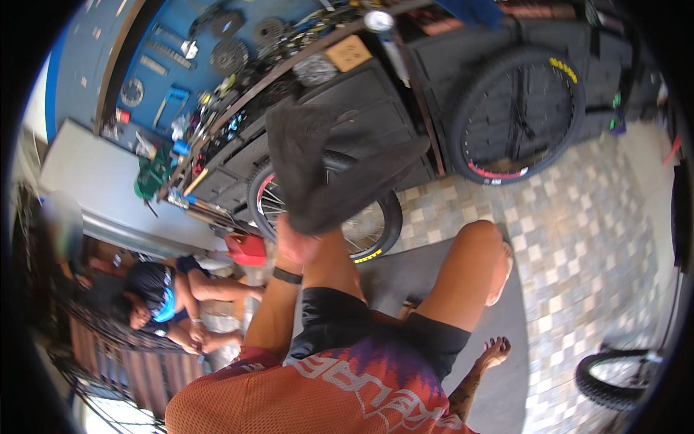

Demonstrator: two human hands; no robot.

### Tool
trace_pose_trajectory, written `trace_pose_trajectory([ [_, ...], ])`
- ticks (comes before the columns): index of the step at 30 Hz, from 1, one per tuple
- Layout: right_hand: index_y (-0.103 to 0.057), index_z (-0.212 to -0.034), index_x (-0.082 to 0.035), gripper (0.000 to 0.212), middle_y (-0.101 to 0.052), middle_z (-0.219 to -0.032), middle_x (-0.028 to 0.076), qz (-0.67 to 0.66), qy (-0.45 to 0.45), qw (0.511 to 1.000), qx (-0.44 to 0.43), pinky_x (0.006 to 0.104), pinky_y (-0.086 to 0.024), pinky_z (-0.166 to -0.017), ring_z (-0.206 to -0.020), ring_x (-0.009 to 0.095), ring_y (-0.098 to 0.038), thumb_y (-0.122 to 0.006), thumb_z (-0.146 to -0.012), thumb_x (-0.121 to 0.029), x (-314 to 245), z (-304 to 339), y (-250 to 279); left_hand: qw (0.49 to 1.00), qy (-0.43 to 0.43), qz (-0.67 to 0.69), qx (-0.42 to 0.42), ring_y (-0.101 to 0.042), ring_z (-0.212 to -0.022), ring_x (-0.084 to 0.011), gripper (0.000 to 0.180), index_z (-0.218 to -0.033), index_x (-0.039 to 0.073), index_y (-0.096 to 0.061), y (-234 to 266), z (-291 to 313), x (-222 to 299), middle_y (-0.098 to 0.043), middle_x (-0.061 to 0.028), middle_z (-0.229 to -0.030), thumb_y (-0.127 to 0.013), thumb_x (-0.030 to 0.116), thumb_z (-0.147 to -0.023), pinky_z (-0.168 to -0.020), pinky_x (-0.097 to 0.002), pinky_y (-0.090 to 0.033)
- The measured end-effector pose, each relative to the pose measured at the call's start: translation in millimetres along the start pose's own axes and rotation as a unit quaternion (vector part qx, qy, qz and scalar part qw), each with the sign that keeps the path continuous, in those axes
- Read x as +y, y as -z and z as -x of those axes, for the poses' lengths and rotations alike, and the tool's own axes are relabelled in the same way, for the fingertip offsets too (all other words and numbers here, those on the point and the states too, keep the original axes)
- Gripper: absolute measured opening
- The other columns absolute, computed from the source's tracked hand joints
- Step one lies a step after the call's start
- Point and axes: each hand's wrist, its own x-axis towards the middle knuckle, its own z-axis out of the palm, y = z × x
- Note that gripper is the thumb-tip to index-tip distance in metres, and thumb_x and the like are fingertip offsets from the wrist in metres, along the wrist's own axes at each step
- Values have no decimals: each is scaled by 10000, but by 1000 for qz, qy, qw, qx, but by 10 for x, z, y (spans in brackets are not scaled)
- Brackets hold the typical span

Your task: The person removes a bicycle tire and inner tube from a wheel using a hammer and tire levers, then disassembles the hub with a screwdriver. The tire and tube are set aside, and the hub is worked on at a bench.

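My left hand [295, 244], with a dark band at its wrist, is closed around a dark grey cloth [318, 195]. The cloth is folded into a bent shape, smeared by motion, and hides part of the hand's fingers. Beyond it a bicycle wheel [391, 230] with a black tyre leans near the drawers; the cloth and my knee cover much of it. My right hand [496, 352] hangs low at my right side above the dark mat [499, 390]. Its fingers are loosely bent and apart, with nothing visible in them.
A second wheel [457, 137] leans against black cabinets [434, 72]. Tools hang on a blue board [163, 87] over a cluttered bench. At left, a person [155, 289] sits by a wooden bench [137, 369], near a red container [246, 249]. Another tyre [600, 394] is at lower right.
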Motion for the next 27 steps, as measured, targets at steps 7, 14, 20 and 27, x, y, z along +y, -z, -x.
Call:
trace_pose_trajectory([
  [7,-713,-1258,-52,247,-697,-1281,126,-89,449,819,-346,353,-589,-888,-1090,213,-685,-715,-1012,-76,-3203,1904,-1496,989,38,128,59,-704,-1286,-311,416,-1465,2,-610,-15,826,-754,-691,-146,-1446,-527,251,-1142,-1147,-458,-553],
  [14,-784,-1044,-55,277,-709,-1216,103,22,620,528,-580,390,-591,-914,-1098,281,-720,-860,-793,36,-3565,4323,-2097,923,-61,-278,259,-723,-1148,-186,399,-1377,-49,-663,-330,1162,-139,-739,-102,-1309,-757,41,-1000,-956,-344,-606],
  [20,-795,-1023,-20,201,-715,-1159,117,19,526,496,-691,343,-615,-838,-1007,254,-752,-865,-842,31,-3292,4711,-2585,972,-111,-40,205,-753,-1107,-198,396,-1369,-35,-672,84,1259,337,-755,-109,-1256,-765,47,-994,-955,-349,-631],
  [27,-798,-1048,5,222,-706,-1166,131,14,420,527,-739,336,-602,-881,-1036,239,-740,-873,-842,42,-3058,5034,-2988,963,-166,82,196,-775,-1050,-193,391,-1362,-41,-658,268,1168,473,-755,-137,-1249,-779,91,-1015,-924,-341,-663],
])
